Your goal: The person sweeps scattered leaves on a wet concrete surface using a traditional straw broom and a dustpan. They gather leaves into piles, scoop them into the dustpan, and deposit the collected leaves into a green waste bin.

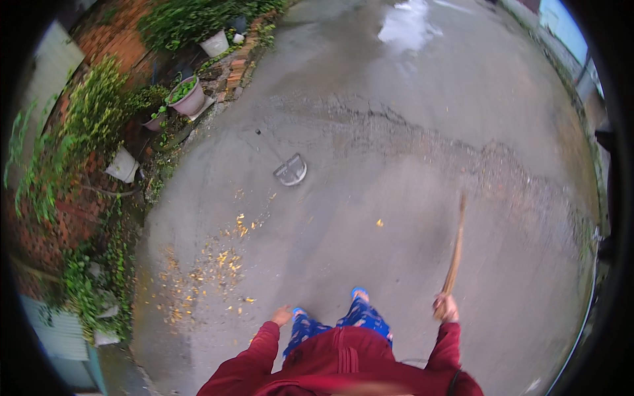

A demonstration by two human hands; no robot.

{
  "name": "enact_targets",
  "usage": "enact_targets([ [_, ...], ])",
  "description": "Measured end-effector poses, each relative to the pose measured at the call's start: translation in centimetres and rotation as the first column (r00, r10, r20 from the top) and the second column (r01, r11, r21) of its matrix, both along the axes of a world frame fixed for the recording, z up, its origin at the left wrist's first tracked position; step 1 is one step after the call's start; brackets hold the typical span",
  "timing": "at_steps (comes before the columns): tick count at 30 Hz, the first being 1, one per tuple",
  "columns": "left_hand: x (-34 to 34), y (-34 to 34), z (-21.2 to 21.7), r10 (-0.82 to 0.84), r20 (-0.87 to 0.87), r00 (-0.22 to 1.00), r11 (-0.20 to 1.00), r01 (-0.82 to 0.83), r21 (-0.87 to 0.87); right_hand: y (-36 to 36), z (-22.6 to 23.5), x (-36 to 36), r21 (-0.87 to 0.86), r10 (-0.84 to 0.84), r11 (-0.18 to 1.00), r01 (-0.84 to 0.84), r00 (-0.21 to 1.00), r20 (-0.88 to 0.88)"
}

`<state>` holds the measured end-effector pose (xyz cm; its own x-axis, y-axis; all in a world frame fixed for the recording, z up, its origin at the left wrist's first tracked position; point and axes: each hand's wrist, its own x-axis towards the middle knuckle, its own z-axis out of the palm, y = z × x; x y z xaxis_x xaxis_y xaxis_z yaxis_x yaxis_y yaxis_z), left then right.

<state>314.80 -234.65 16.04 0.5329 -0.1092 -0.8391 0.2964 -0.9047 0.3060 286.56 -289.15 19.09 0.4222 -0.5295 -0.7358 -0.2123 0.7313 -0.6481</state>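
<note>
My right hand [446, 307] grips the top of a long brown broom stick [456, 247] that reaches forward and slightly right over the concrete ground. Its far end looks blurred. My left hand [282, 315] hangs by my side with nothing in it, fingers loosely apart. Both arms are in dark red sleeves. Yellow fallen leaves and petals [211, 264] lie scattered on the ground to my front left. A grey metal dustpan [290, 169] with a long handle lies further ahead on the concrete.
Along the left runs a brick wall [99, 39] with green plants and several pots [189, 98]. A crack crosses the concrete [396, 122] ahead. A wet patch [406, 26] shines at the far end. A single yellow leaf [380, 223] lies near the centre.
</note>
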Motion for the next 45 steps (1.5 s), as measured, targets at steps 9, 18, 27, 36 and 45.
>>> enact_targets([
  [9, -8.3, 20.4, 5.1, 0.495, -0.105, 0.863, 0.864, -0.501, -0.043, 16.6, -8.7, 8.6, 0.255, 0.241, 0.943, -0.214, 0.967, -0.079],
  [18, -10.3, 31.5, 6.8, 0.502, -0.294, 0.813, 0.864, -0.488, 0.126, 47.6, -13.3, 26.0, 0.302, 0.978, 0.183, -0.936, 0.204, 0.041],
  [27, -6.1, 42.5, 7.0, 0.680, -0.034, 0.732, 0.716, -0.674, -0.184, 44.9, 2.8, 19.4, 0.237, 0.842, 0.330, -0.914, 0.399, 0.364],
  [36, -12.8, 45.2, 2.4, 0.798, -0.352, 0.490, 0.535, -0.844, 0.040, 33.2, 3.3, 20.8, 0.000, 0.592, 0.798, -0.602, 0.786, -0.179],
  [45, -9.8, 46.9, 8.6, 0.864, -0.254, 0.434, 0.477, -0.868, 0.141, 42.3, -14.6, 36.0, 0.064, 0.572, 0.805, -0.590, 0.742, -0.350],
])
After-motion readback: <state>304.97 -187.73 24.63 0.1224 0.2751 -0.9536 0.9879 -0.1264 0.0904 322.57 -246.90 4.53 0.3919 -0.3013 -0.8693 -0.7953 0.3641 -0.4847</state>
